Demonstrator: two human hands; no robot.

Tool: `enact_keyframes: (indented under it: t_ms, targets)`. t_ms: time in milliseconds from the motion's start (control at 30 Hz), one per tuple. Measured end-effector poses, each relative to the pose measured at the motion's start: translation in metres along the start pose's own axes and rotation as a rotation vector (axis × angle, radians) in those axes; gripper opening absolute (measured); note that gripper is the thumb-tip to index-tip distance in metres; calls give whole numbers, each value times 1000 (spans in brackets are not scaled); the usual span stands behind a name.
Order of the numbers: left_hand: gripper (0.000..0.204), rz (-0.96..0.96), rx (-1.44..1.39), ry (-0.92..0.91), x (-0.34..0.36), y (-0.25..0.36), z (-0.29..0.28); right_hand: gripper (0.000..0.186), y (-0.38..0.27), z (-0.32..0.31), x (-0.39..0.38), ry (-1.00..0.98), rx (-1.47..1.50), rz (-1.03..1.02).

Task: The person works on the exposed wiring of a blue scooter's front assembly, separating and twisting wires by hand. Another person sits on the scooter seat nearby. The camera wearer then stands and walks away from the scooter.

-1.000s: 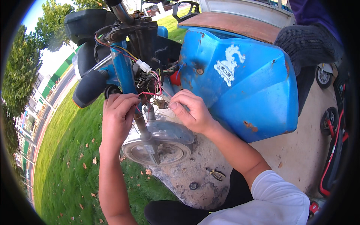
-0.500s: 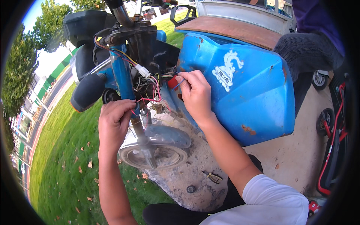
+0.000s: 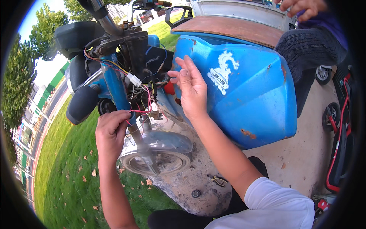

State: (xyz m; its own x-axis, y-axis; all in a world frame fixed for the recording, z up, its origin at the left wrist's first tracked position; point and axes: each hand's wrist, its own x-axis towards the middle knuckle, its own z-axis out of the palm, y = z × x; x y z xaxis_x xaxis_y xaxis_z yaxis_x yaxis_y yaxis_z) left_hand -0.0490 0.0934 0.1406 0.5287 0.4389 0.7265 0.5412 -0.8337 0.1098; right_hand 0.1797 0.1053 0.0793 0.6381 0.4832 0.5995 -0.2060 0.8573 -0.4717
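My left hand [image 3: 110,131] pinches a red wire [image 3: 140,111] beside the blue fork tube [image 3: 116,86] of a partly stripped three-wheeler. My right hand [image 3: 193,91] is raised with fingers apart, holding nothing, in front of the left edge of the blue front panel [image 3: 253,103]. A thin blue wire [image 3: 166,55] loops up behind its fingertips. Between the hands hangs a tangle of thin wires, with a white plug connector [image 3: 133,79] joined to several of them. The tip of the red wire is hidden by my left fingers.
Below are the front wheel [image 3: 156,162] and its grey mudguard [image 3: 164,140]. Pliers [image 3: 218,181] and a black ring [image 3: 196,193] lie on the concrete. At upper right, another person's hand [image 3: 305,7] shows above a dark knitted garment. A red-framed wheeled item [image 3: 339,152] stands far right.
My right hand has let go of the blue wire and opened, and the wire now arcs upward. My left hand keeps its pinch. The other person's hand has come into view.
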Motion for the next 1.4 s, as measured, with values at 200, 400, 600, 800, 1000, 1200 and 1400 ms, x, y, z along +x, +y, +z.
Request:
enact_keyframes:
  t_ms: [200,400,600,800,1000,1200,1400]
  targets:
    - [16,-18,-29,14,-1,-2,2,29,25,-15,-14,-29,-264,359]
    - [24,55,-6,-111,10,9,-6,26,42,-8,0,49,402,904]
    - [23,79,-139,-175,37,73,18,4,49,-4,-6,30,800,791]
    - [33,244,484,-195,109,82,65,15,59,-3,0,-112,931,671]
    - [47,115,550,-472,137,72,53,16,57,-6,3,-173,897,689]
    - [56,101,510,-514,136,66,51,15,53,-1,1,-141,853,625]
    - [43,-23,193,-543,138,47,49,11,58,-2,0,-130,908,663]
